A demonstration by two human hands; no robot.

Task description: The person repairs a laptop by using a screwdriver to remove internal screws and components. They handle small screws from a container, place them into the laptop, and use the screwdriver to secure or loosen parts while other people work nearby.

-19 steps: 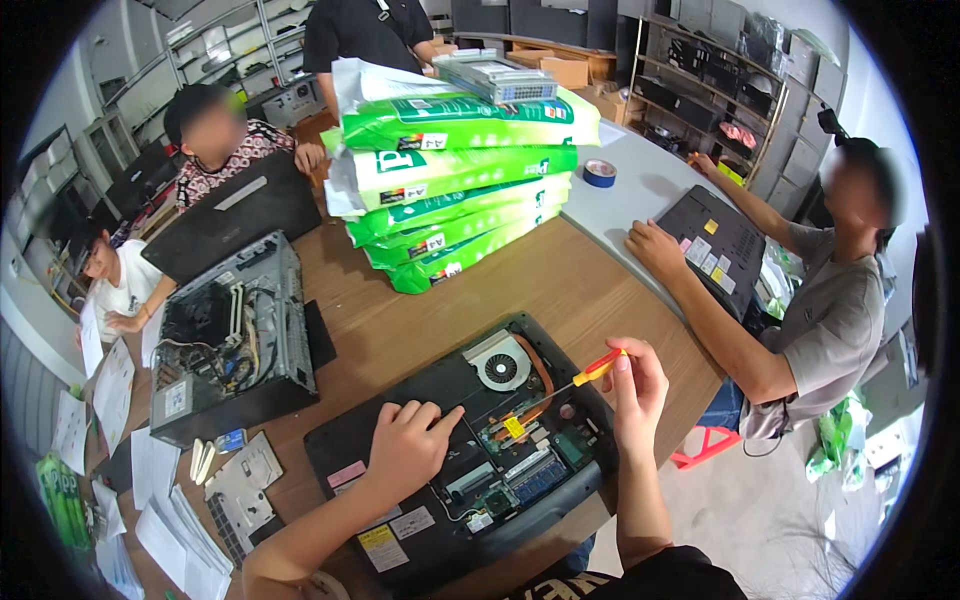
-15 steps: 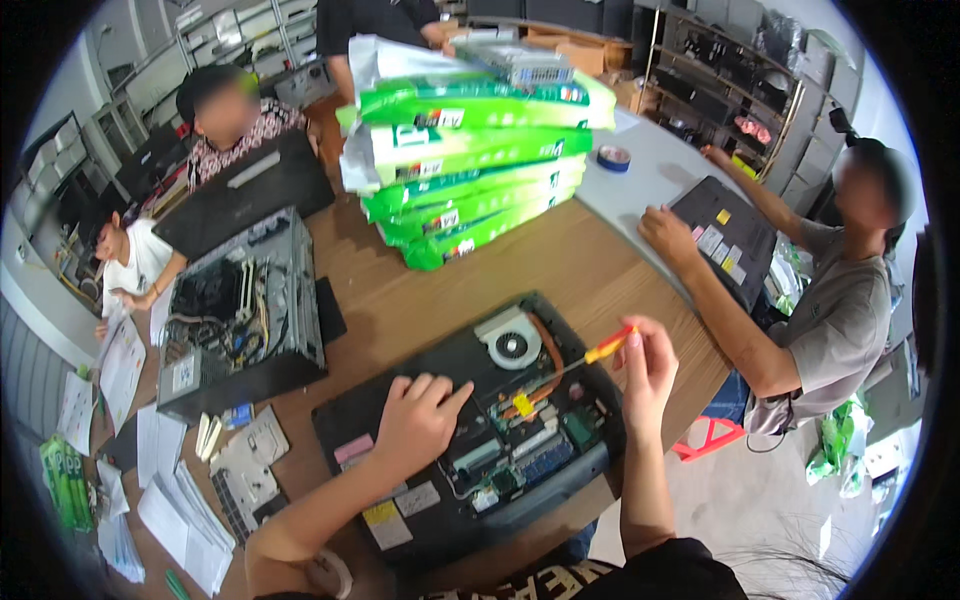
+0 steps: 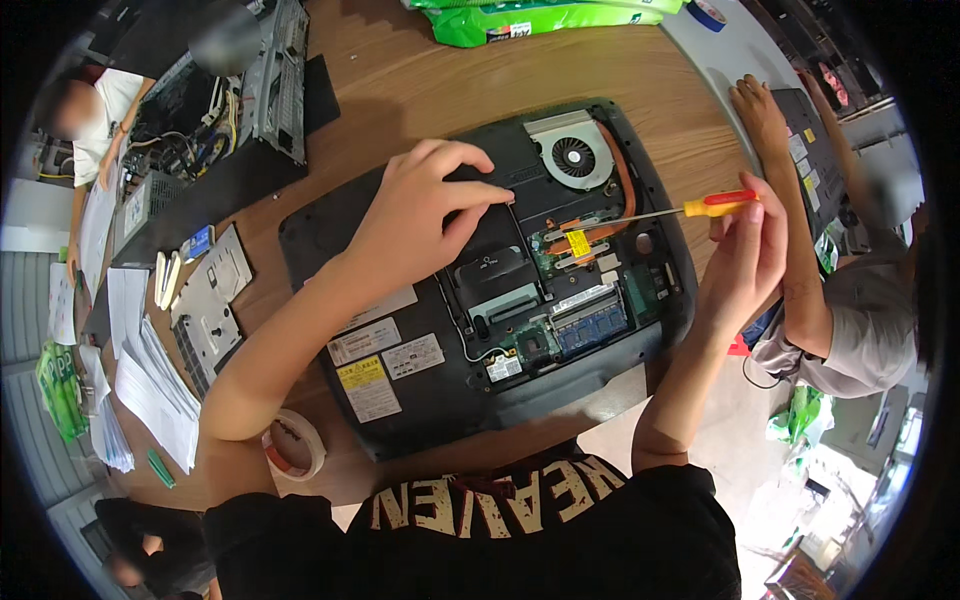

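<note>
An upside-down black laptop (image 3: 470, 430) lies on the table before me, its inner parts exposed. In it show a round cooling fan (image 3: 574, 157), a copper heat pipe (image 3: 622, 170) and a blue memory module (image 3: 590, 328). My left hand (image 3: 425, 215) rests over the laptop's left half with fingers apart, one fingertip touching the casing left of the heat sink. Right of the laptop, my right hand (image 3: 745, 255) grips a screwdriver (image 3: 722, 203) by its yellow and red handle. Its shaft lies nearly level, pointing left over the heat pipe; whether the tip touches anything I cannot tell.
An opened desktop computer case (image 3: 200, 180) stands at the left. Near it lie a grey metal plate (image 3: 215, 320), papers (image 3: 155, 390) and a tape roll (image 3: 295, 445). Green packs (image 3: 540, 20) sit at the far edge. At right, a person's hand (image 3: 760, 115) is by another laptop (image 3: 800, 140).
My view has tilted down toward the laptop. My left hand's fingers have spread, with a fingertip nearer the heat sink. The screwdriver stays in my right hand, its shaft now more level.
</note>
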